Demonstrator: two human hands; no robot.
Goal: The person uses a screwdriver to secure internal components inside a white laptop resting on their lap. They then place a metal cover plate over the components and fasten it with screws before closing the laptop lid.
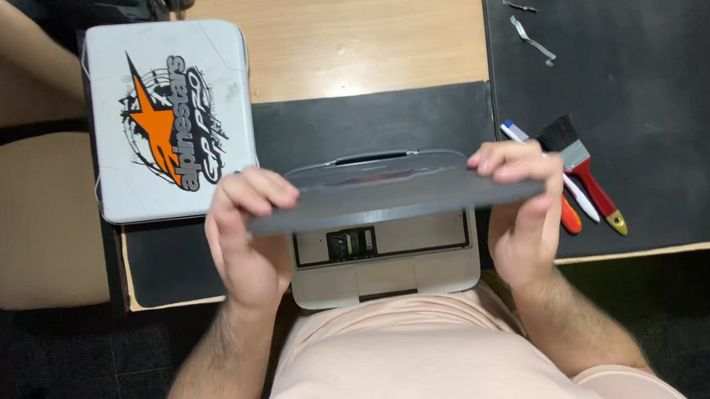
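Greys and blacks on a pale wooden desk (376, 44)

A dark grey panel (393, 198) sits between the hands, a silver-grey laptop base (387, 274) below it; a white case (170, 117) with an orange-and-black star graphic lies up-left; a red-handled, black-bristled brush (582, 173) lies right, on a black mat (646, 97).

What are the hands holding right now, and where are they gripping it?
Both hands hold a flat grey panel above the opened laptop: the left hand grips its left end, the right hand its right end.

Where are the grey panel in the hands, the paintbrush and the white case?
Grey panel (389, 198), head view: middle of its flat face.
Paintbrush (578, 158), head view: metal ferrule below the bristles.
White case (169, 113), head view: centre of the lid.
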